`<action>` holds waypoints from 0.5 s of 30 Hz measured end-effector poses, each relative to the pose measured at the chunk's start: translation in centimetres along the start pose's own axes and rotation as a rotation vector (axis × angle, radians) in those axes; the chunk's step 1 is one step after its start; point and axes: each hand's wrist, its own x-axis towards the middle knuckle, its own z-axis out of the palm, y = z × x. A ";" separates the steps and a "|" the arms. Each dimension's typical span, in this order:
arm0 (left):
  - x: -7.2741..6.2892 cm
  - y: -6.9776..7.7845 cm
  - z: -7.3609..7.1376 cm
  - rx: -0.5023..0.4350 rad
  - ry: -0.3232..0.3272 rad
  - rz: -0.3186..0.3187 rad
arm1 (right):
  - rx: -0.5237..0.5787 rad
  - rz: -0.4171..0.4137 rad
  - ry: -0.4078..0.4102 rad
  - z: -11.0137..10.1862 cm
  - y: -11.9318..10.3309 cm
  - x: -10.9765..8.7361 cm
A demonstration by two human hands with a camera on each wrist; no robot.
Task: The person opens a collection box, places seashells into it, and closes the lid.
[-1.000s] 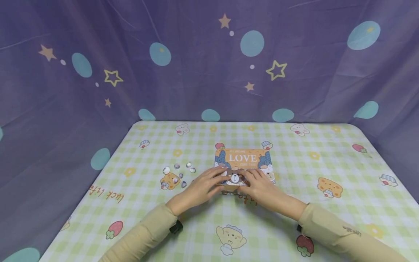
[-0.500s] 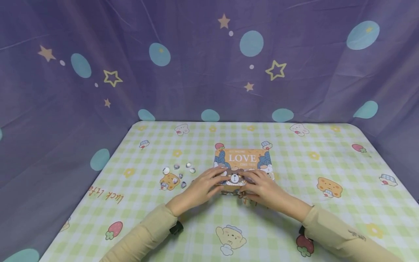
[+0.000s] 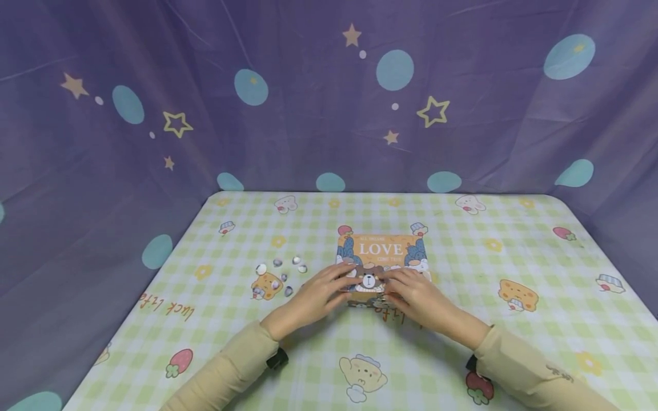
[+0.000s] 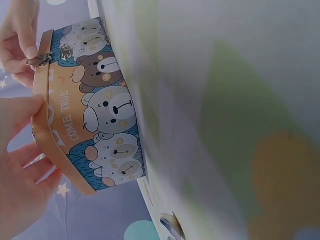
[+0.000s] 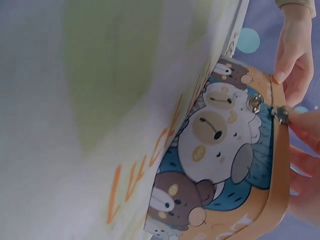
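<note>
An orange tin box (image 3: 381,251) with a "LOVE" lid and cartoon bears stands mid-table, its lid down. My left hand (image 3: 320,292) rests on the lid's left part, fingers over the top and thumb at the front rim. In the left wrist view those fingers (image 4: 37,167) lie lightly bent along the lid. At the front my right hand (image 3: 422,297) pinches the metal latch flap (image 5: 281,115), which sticks out from the lid rim. Just below it, the matching catch plate (image 5: 255,103) sits on the box wall.
Left of the box lie several small white-and-purple shell-like pieces (image 3: 277,262), close to my left hand. A checked cloth (image 3: 437,365) with printed cartoons covers the table. Behind it hangs a purple curtain (image 3: 308,137) with stars and ovals.
My right hand has shifted slightly to the right along the front of the box, its fingers drawing together at the latch. My left hand and the box have stayed put.
</note>
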 end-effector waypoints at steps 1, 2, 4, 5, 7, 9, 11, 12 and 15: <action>0.0 0.0 0.0 -0.004 0.000 0.001 | -0.020 0.001 -0.011 0.0 -0.1 0.0; 0.0 -0.1 0.0 -0.007 0.001 0.003 | -0.040 0.003 -0.024 0.0 -0.2 0.1; 0.0 -0.1 0.0 -0.010 0.003 0.006 | -0.069 0.008 -0.044 0.0 -0.4 0.1; 0.0 -0.2 0.0 -0.013 0.008 0.009 | -0.080 0.014 -0.051 -0.1 -0.5 0.2; -0.1 -0.3 -0.1 -0.017 0.024 0.015 | -0.077 0.035 -0.056 -0.3 -0.6 0.3; -0.1 -0.4 -0.2 -0.020 0.040 0.017 | -0.054 0.057 -0.055 -0.5 -0.7 0.5; 0.0 -0.5 -0.3 -0.026 0.058 0.019 | -0.037 0.069 -0.051 -0.7 -0.7 0.8; 0.0 -0.5 -0.4 -0.031 0.068 0.020 | -0.026 0.071 -0.047 -0.9 -0.6 0.9; 0.2 -0.6 -0.8 -0.058 0.102 0.027 | 0.000 0.074 -0.024 -1.4 -0.5 1.4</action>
